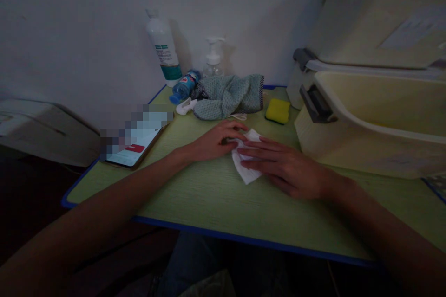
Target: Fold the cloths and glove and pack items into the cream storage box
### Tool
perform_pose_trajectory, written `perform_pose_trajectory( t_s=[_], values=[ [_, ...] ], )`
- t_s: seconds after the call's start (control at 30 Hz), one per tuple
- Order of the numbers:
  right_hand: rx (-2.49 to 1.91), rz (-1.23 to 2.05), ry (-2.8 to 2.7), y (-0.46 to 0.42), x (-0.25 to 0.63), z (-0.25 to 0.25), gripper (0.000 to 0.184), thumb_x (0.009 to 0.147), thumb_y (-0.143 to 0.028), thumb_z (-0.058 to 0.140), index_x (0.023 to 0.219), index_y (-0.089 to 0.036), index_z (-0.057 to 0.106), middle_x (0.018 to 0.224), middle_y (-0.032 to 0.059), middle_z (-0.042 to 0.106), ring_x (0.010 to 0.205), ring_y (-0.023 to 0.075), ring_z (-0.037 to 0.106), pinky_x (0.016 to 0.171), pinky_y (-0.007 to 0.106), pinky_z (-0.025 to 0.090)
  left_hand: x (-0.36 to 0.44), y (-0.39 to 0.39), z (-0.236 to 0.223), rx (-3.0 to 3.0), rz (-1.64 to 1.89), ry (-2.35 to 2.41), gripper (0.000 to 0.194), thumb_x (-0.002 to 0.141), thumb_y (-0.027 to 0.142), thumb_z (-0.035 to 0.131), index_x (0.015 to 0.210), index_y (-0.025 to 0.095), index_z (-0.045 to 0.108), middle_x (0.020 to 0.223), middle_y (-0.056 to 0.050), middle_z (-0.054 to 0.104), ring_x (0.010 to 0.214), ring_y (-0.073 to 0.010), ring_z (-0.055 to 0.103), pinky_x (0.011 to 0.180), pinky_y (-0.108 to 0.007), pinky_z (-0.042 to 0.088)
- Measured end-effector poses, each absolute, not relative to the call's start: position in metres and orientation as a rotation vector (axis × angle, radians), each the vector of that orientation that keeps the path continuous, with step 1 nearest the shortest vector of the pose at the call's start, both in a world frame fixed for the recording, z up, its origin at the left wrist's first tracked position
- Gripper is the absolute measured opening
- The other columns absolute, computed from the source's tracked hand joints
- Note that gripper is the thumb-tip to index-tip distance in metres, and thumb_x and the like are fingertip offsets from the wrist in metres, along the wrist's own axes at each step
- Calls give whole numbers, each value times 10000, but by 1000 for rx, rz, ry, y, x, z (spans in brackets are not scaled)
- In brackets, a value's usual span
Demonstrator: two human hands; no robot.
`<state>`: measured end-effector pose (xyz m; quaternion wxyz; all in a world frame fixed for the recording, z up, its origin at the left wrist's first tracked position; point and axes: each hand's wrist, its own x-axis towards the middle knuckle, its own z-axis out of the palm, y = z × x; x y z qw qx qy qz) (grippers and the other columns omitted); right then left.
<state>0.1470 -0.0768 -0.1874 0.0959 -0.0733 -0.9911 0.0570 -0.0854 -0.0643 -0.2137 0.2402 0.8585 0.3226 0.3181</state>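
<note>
Beyond forearms (386, 222), apparently smoothing or folding white tissue (248, 176) on worktop (195, 199), under slightly parted fingers of right hand (292, 171) and by curved ones of left hand (209, 141), cannot tell if clamped, needing light pressure next.

The only view looks from the person's head, forward and down, over the table (209, 199).
</note>
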Motion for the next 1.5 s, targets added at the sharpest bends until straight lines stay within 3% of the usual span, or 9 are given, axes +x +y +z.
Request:
perform_pose_trajectory(
  t_s=[0.17, 0.3, 0.47, 0.67, 0.77, 0.97, 1.23, 1.5],
  values=[
    [-305, -72, -2810, -74, 152, -185, 385, 818, -18, 382, 1147, -75, 574, 1222, 171, 586, 1177, 235, 511, 939, 427, 461, -85, -71, -210, 2474, 774, 923, 222, 754, 108, 545, 951, 161, 632, 1254, -135, 499, 1205, -249, 456, 997, -448, 359],
    [-379, -165, -2729, -74, 154, -179, 284, 825, -24, 387, 949, -112, 626, 981, 138, 654, 933, 213, 602, 785, 366, 518, -83, -79, -205, 2576, 791, 896, 136, 712, 143, 581, 844, 152, 613, 1193, -136, 516, 1157, -274, 467, 989, -462, 348],
    [-388, 84, -2689, -81, 154, -172, 170, 830, -86, 440, 811, -137, 601, 840, 92, 596, 747, 160, 559, 666, 282, 481, -80, -85, -202, 2593, 806, 791, 19, 723, 161, 570, 710, 149, 576, 1094, -124, 542, 1068, -241, 509, 950, -408, 382],
    [-372, 294, -2823, -88, 152, -173, 144, 847, -202, 499, 725, -156, 560, 736, 39, 551, 656, 130, 509, 603, 246, 411, -78, -85, -203, 2515, 839, 779, 99, 750, 151, 542, 651, 155, 541, 1030, -112, 546, 1004, -207, 537, 891, -360, 422],
    [-386, 250, -2880, -87, 151, -175, 155, 839, -251, 539, 717, -157, 560, 733, 31, 546, 647, 129, 495, 587, 243, 388, -77, -86, -204, 2481, 831, 781, 92, 739, 126, 538, 651, 152, 538, 1034, -115, 538, 1000, -208, 538, 874, -354, 430],
    [-401, 130, -2935, -87, 150, -178, 108, 843, -190, 526, 788, -139, 604, 770, 47, 575, 690, 146, 519, 628, 254, 405, -77, -86, -204, 2474, 813, 791, 76, 736, 121, 541, 671, 159, 531, 1038, -102, 534, 1018, -208, 526, 894, -360, 424],
    [-400, 51, -2846, -89, 149, -182, 274, 927, -221, 387, 776, -153, 605, 729, 43, 595, 660, 134, 537, 633, 254, 407, -77, -86, -204, 2468, 798, 787, 79, 735, 112, 549, 680, 159, 516, 1036, -98, 529, 1015, -198, 519, 895, -336, 420],
    [-354, -71, -2810, -93, 146, -185, 322, 941, -226, 336, 754, -164, 591, 708, 37, 602, 616, 130, 511, 605, 266, 387, -78, -86, -204, 2451, 793, 769, 91, 730, 100, 552, 684, 164, 508, 1033, -94, 526, 1021, -195, 517, 893, -341, 424]
  ],
)
